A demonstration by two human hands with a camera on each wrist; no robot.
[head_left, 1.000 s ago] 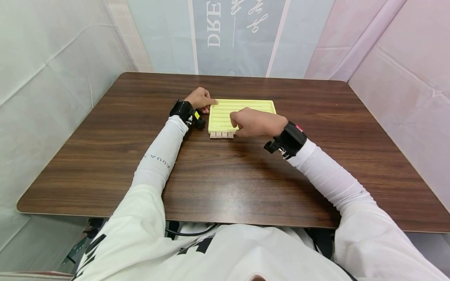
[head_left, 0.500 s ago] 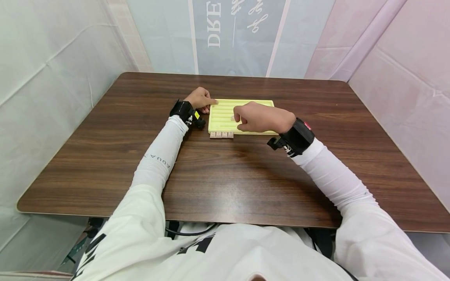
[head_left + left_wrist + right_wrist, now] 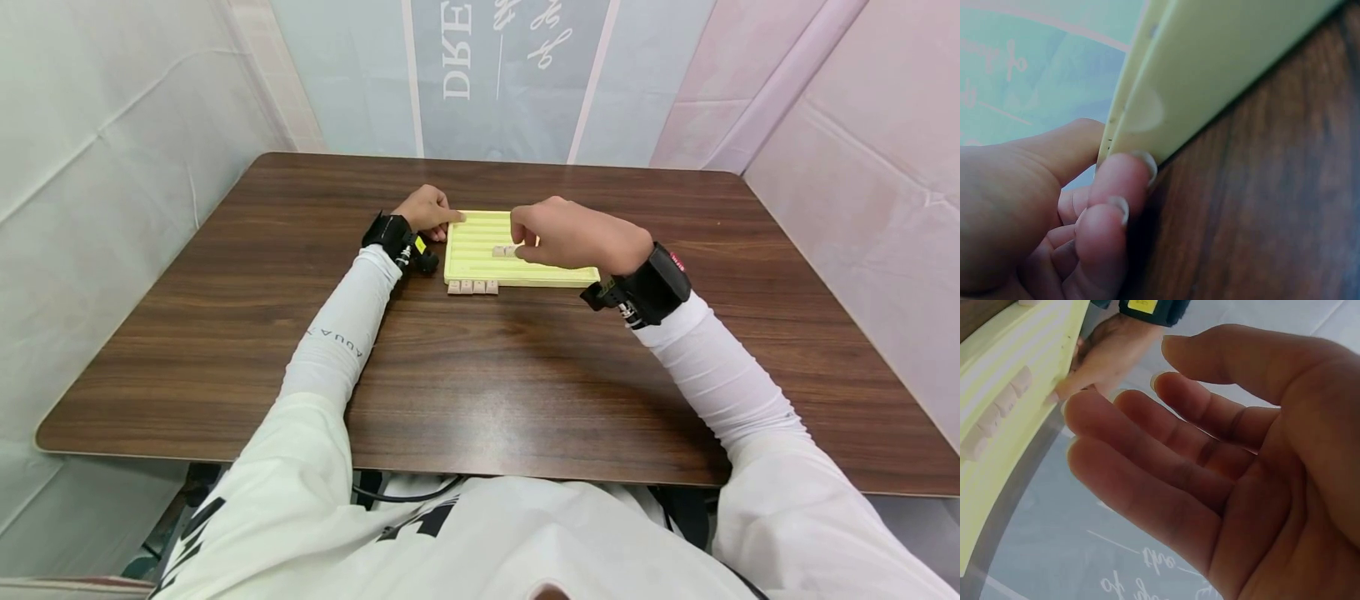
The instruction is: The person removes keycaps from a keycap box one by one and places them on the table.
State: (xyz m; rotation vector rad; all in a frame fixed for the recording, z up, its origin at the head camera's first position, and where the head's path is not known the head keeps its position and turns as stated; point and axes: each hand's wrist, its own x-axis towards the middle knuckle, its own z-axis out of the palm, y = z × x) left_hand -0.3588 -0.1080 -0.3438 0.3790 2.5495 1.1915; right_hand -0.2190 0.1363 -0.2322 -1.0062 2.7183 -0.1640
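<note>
My left hand (image 3: 426, 208) pinches the left far corner of a pale yellow ridged tray (image 3: 480, 267), thumb on the rim. In the left wrist view its curled fingertips press against the tray's side wall (image 3: 1210, 69). My right hand (image 3: 581, 237) hovers over the tray's right half, with fingers loosely bent. The right wrist view shows a gap between its thumb and fingers, holding nothing. A short row of beige keycaps (image 3: 997, 409) sits on a middle ridge of the tray; in the head view the right hand covers part of this row.
Several more beige keycaps (image 3: 472, 287) line up along the tray's front edge, at its left end. The tray lies on a dark wood table (image 3: 450, 383), towards its far side. Behind the table hangs a printed sheet (image 3: 510, 83), and pale sheets flank both sides.
My right hand has lifted away from the tray's front and moved back and to the right, uncovering keycaps in the middle row. The left hand stays at the corner.
</note>
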